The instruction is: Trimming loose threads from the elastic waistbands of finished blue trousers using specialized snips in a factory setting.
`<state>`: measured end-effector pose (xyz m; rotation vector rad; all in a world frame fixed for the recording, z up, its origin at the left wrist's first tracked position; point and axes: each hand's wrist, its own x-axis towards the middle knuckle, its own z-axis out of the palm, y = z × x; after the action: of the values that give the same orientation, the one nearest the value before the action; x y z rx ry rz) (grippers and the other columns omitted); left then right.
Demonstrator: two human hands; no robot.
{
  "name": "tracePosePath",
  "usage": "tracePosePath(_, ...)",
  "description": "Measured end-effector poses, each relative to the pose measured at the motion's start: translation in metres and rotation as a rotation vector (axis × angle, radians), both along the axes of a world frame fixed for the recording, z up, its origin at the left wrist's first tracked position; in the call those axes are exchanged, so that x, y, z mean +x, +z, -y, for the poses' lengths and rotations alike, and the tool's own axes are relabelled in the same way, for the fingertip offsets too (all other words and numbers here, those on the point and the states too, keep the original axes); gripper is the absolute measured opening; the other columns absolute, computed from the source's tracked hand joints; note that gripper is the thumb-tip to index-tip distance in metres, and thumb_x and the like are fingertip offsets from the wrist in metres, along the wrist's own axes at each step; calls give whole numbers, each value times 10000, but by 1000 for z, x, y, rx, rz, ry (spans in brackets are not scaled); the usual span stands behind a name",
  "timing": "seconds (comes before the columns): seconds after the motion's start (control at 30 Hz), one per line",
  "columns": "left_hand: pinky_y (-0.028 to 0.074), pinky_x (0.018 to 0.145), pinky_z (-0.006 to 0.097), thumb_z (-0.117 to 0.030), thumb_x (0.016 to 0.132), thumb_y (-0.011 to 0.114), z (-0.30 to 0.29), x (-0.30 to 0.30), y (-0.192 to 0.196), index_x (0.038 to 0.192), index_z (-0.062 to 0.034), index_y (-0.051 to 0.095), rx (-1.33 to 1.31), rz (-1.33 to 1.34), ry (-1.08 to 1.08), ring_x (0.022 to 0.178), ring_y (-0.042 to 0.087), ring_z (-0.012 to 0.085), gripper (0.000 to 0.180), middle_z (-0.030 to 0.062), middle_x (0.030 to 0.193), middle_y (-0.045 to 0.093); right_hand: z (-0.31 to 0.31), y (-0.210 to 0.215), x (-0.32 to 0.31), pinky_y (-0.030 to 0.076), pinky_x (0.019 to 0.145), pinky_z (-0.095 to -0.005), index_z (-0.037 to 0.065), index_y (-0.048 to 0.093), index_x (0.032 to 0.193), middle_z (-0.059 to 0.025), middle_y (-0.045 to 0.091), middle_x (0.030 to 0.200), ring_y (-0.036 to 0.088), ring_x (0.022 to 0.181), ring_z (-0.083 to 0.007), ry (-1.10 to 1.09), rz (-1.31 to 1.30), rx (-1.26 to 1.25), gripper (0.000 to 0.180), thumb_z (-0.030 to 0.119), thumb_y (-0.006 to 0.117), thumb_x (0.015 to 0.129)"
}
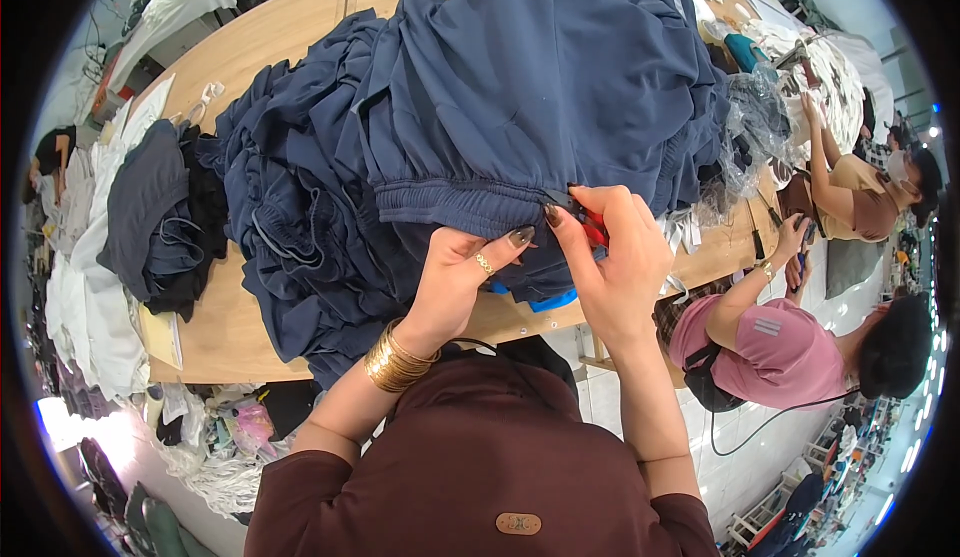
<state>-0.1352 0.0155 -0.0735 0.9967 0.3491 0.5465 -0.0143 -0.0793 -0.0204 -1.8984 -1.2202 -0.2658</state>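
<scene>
So the two hands are close together but not touching, both working at the elastic waistband of a navy garment that's spread over the near side of a wooden table. The left hand has the lower edge of the band pinched, thumb on top, with gold bracelets stacked on that wrist. The right hand is curled around a small red-handled cutter, its dark tip right by the band; can't really tell if the blades are apart, fingers cover too much. A big rumpled heap of more navy clothes sits just left of it, then a dark grey folded piece further left. Crinkly clear plastic lies off to the right, and over that way there's a co-worker in a pink shirt, plus another in a tan and brown top.
</scene>
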Motion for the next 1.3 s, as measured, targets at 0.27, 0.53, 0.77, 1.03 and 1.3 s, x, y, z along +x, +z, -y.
tracePosePath(0.27, 496, 808, 295, -96, 912, 562, -3, -1, 2, 1033, 37, 645, -195, 100, -63, 880, 619, 144, 198, 85, 973, 664, 6, -2, 4, 414, 566, -249, 27, 582, 905, -43, 546, 689, 513, 599, -115, -48, -442, 96, 156, 95, 687, 811)
tracePosePath(0.53, 498, 912, 417, -128, 959, 470, -6, -3, 9, 1102, 64, 591, -333, 232, -187, 1042, 605, 246, 268, 178, 1121, 619, 37, -5, -3, 470, 658, -227, -12, 581, 989, -48, 563, 822, 555, 726, -95, 34, -568, 105, 201, 39, 674, 818)
tracePosePath(0.77, 500, 911, 445, -115, 962, 455, -2, -4, 7, 1124, 48, 572, -347, 246, -189, 1058, 597, 281, 258, 184, 1131, 610, 41, -1, -8, 474, 597, -277, 1, 608, 906, -83, 607, 790, 576, 668, -198, -20, -287, -8, 205, 67, 724, 751)
tracePosePath(1.03, 503, 914, 457, -97, 967, 433, 1, -5, 7, 1126, 45, 563, -391, 248, -151, 1070, 591, 302, 250, 183, 1142, 601, 41, 1, -11, 449, 555, -297, 14, 608, 884, -61, 609, 769, 556, 635, -204, -26, -127, -74, 211, 85, 735, 732)
tracePosePath(1.3, 494, 912, 497, -65, 948, 459, 2, 1, 4, 997, 48, 578, -419, 246, -144, 1037, 601, 306, 171, 168, 1093, 611, 44, 8, -9, 462, 584, -284, 44, 618, 1004, -63, 619, 844, 574, 662, -167, -48, -378, -8, 316, 128, 746, 728)
